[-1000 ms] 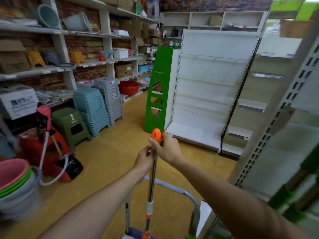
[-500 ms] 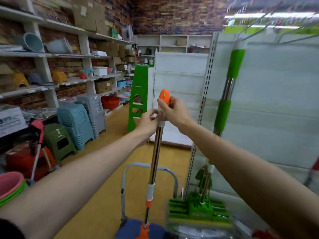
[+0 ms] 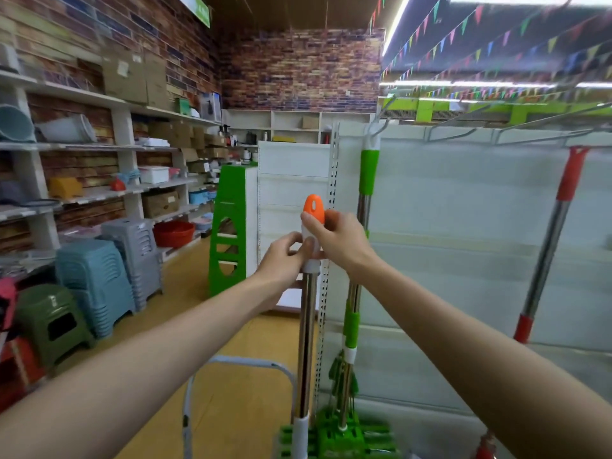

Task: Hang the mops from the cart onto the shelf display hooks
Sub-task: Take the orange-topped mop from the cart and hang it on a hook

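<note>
I hold an orange-tipped mop point(image 3: 306, 332) upright in front of me by its steel handle. My right hand point(image 3: 341, 241) grips the white collar just under the orange hanging cap, and my left hand point(image 3: 284, 258) pinches the same collar from the left. A green mop point(image 3: 366, 207) hangs from a display hook point(image 3: 381, 122) on the white shelf panel point(image 3: 463, 233), right behind my mop. A red mop point(image 3: 559, 213) hangs from a hook further right. The cart handle point(image 3: 241, 362) shows below my arms.
Empty wire hooks point(image 3: 463, 130) run along the top of the panel between the green and red mops. Stacked plastic stools point(image 3: 99, 276) and wall shelves with boxes line the left. A green shelf end point(image 3: 231, 226) stands ahead on the yellow floor.
My view has swung right and up toward the shelf panel. The orange mop has risen and come closer to the hanging green mop; both hands stay on its top.
</note>
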Action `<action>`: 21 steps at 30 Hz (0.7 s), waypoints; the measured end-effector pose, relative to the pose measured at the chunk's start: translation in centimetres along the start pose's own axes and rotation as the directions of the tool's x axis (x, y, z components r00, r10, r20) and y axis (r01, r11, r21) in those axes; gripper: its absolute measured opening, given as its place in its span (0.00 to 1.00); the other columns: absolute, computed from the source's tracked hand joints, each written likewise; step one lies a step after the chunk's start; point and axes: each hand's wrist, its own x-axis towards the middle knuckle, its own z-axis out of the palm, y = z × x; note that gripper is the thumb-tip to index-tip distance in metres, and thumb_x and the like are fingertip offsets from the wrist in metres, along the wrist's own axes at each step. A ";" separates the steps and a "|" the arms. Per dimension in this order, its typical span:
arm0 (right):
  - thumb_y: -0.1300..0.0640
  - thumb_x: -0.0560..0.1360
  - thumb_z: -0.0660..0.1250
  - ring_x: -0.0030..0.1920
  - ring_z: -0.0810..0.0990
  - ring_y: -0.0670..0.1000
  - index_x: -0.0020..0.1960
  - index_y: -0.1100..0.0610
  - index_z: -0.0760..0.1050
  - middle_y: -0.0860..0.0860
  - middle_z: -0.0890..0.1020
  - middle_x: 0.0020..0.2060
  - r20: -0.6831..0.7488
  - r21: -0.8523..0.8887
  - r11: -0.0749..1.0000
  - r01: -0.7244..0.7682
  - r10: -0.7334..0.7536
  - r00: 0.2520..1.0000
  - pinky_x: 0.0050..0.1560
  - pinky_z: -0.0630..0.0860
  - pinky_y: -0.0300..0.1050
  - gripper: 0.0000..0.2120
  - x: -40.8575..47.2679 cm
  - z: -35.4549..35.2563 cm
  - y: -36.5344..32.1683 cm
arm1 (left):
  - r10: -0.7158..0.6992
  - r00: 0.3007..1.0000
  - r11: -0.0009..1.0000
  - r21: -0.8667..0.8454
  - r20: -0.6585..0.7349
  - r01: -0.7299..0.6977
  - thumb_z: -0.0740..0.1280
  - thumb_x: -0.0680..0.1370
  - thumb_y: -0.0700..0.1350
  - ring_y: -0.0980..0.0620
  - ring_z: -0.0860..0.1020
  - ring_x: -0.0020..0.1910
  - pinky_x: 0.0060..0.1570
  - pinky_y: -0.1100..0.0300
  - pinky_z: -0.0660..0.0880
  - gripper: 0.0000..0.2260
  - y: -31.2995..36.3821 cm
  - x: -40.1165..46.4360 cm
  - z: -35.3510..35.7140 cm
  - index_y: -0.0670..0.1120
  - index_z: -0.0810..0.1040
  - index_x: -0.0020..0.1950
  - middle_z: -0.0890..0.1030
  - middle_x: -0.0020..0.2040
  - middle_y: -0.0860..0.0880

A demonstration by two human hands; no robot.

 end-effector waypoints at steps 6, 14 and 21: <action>0.48 0.76 0.73 0.41 0.87 0.52 0.46 0.55 0.80 0.54 0.85 0.38 -0.049 0.005 1.000 -0.012 0.012 0.999 0.46 0.87 0.57 0.10 0.6 -4.0 0.8 | 0.003 1.000 0.998 -0.057 0.012 -0.002 0.63 0.80 0.55 0.43 0.84 0.44 0.46 0.40 0.81 0.15 2.0 1.2 4.0 0.45 0.76 0.57 0.86 0.51 0.41; 0.48 0.74 0.75 0.44 0.86 0.52 0.58 0.57 0.76 0.56 0.88 0.46 -0.306 0.052 0.993 0.103 -0.082 0.948 0.45 0.81 0.48 0.19 0.6 -8.8 -1.9 | 0.133 0.991 0.990 -0.043 0.016 -0.132 0.65 0.78 0.57 0.45 0.84 0.40 0.29 0.57 0.80 0.15 7.3 2.8 7.3 0.45 0.77 0.50 0.85 0.46 0.40; 0.51 0.76 0.74 0.48 0.88 0.56 0.54 0.54 0.73 0.59 0.87 0.49 -0.356 0.098 0.979 0.178 -0.133 0.925 0.52 0.85 0.62 0.14 2.5 -11.0 -4.5 | 0.204 0.979 0.979 -0.011 -0.011 -0.204 0.65 0.78 0.58 0.43 0.85 0.43 0.35 0.52 0.81 0.14 11.0 5.2 8.4 0.48 0.77 0.50 0.86 0.46 0.43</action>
